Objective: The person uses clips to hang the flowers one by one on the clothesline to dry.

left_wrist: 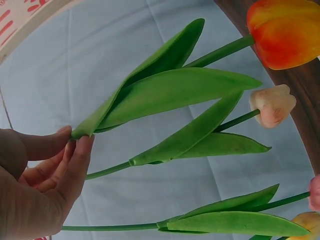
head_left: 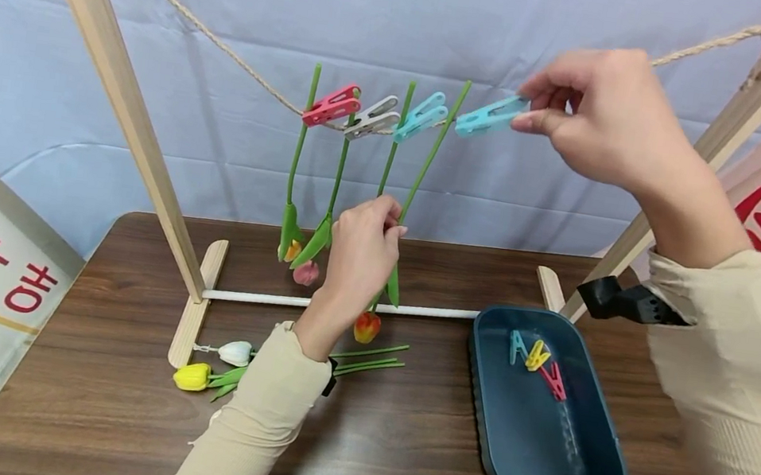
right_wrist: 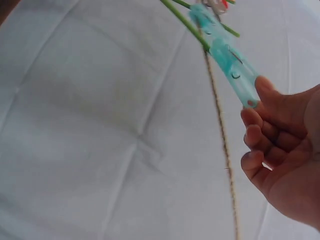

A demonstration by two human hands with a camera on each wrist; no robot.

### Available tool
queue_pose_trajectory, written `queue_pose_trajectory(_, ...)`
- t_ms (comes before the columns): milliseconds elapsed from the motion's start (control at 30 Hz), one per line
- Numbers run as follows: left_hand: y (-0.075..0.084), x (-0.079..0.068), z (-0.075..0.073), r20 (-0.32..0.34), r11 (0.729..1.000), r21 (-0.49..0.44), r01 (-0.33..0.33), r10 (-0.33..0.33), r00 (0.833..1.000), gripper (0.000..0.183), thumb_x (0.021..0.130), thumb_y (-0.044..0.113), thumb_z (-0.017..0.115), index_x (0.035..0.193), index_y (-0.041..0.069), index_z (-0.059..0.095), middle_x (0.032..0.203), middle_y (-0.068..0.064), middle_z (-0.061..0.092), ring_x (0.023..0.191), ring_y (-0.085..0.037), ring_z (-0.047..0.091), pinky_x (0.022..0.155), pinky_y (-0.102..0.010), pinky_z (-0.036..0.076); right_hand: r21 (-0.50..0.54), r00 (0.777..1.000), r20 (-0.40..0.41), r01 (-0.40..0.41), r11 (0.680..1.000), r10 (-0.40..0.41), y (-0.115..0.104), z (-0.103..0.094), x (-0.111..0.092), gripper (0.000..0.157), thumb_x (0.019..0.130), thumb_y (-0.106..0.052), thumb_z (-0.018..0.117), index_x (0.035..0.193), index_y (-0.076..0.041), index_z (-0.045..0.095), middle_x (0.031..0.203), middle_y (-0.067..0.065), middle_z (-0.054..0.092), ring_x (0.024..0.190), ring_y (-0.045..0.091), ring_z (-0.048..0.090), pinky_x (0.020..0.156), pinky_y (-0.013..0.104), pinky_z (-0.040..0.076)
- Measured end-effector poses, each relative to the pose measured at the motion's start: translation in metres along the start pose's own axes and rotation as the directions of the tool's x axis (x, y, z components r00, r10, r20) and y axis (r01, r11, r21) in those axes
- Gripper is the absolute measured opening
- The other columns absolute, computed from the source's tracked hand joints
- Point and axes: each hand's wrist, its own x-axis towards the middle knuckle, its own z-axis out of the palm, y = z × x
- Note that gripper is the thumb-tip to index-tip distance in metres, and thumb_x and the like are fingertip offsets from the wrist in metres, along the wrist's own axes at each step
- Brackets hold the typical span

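Note:
My left hand [head_left: 364, 251] pinches an artificial tulip with an orange-red bloom [left_wrist: 282, 32], just where its leaves meet the stem. The tulip hangs bloom down, its stem end rising past the rope [head_left: 231, 53]. Between thumb and fingers of my right hand [head_left: 606, 115] is a light blue clothespin [head_left: 486, 117], its nose close to that stem at the rope. To the left, a red clothespin [head_left: 333, 105], a grey clothespin [head_left: 373, 118] and another blue clothespin [head_left: 422, 117] sit on the rope, with more tulips hanging upside down there.
The rope spans two wooden posts [head_left: 123, 107], joined low down by a white bar [head_left: 257, 298]. A dark blue tray [head_left: 532, 458] at the right contains blue, yellow and red clothespins. On the table lie a white tulip [head_left: 235, 352] and a yellow tulip [head_left: 191, 376], partly behind my left sleeve.

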Motion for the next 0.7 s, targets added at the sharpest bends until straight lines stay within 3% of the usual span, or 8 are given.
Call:
queue_pose_trajectory(100,-0.001,0.000,0.000,0.003,1.000,-0.006,0.001,-0.001,1.000,0.005,0.082,0.004,0.067,0.082,0.000,0.063,0.074,-0.007,0.064,0.071,-0.021,0.062,0.068,-0.036,0.048,-0.058,1.000,-0.029,-0.007,0.998,0.006,0.003,-0.002,0.007,0.014,0.084,-0.009,0.064,0.090,0.003,0.069,0.078,0.012,0.064,0.060,-0.005,0.040,0.058,0.018,0.033)
queue_pose_trajectory(233,-0.001,0.001,0.000,0.004,1.000,-0.011,-0.002,0.002,1.000,0.005,0.082,0.004,0.066,0.084,0.000,0.064,0.075,-0.007,0.064,0.072,-0.021,0.062,0.069,-0.036,0.048,-0.102,0.999,-0.035,-0.031,0.994,0.028,0.003,0.000,0.014,0.017,0.086,-0.007,0.056,0.092,0.004,0.068,0.081,0.015,0.064,0.066,0.007,0.049,0.061,0.022,0.034)
queue_pose_trajectory(400,-0.001,0.000,0.001,0.000,1.000,-0.015,-0.007,0.007,1.000,0.005,0.082,0.004,0.067,0.084,0.000,0.065,0.075,-0.007,0.064,0.072,-0.021,0.062,0.069,-0.037,0.048,-0.080,0.998,0.020,-0.054,0.995,0.056,-0.004,0.002,0.018,0.019,0.084,0.000,0.051,0.090,0.006,0.068,0.084,0.018,0.066,0.071,0.024,0.057,0.061,0.022,0.034)
queue_pose_trajectory(700,-0.001,0.000,0.005,-0.008,0.999,-0.017,-0.040,0.040,0.999,0.004,0.079,-0.002,0.067,0.078,0.000,0.063,0.075,-0.008,0.064,0.071,-0.022,0.062,0.066,-0.037,0.048,-0.069,0.991,0.113,-0.067,0.995,0.074,-0.014,0.007,0.020,0.015,0.083,-0.001,0.055,0.082,0.004,0.069,0.076,0.016,0.066,0.064,0.022,0.053,0.057,0.028,0.034)
